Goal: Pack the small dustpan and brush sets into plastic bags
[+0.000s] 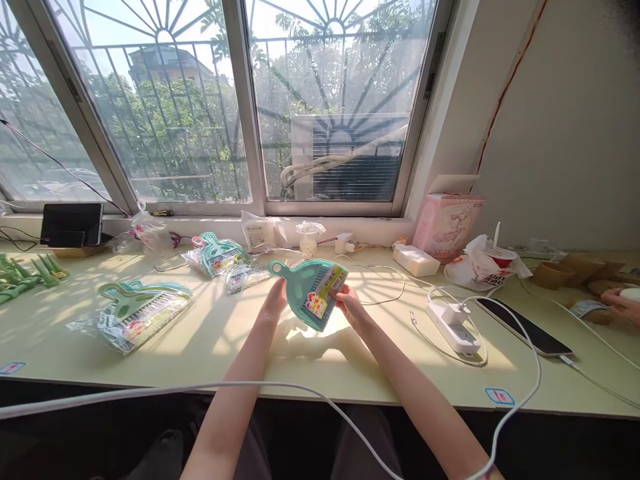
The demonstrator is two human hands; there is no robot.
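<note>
Above the table's middle I hold a green mini dustpan and brush set [296,293], with dark bristles and a yellow-and-red printed label along one side. My left hand [277,299] grips its left edge below the handle; some fingers are hidden behind the pan. At the right edge, my right hand [351,303] pinches the set by its label. Wrapped in clear plastic, another stack of dustpan sets [145,310] lies to the left. More bagged dustpan sets [217,253] lie farther back, left of my hands.
A white power strip [454,327] and a black phone [523,325] lie to the right among white cables. One cable [210,385] crosses low in front of my arms. A pink box [447,223] stands by the window. Another person's hand [623,303] shows at the right edge.
</note>
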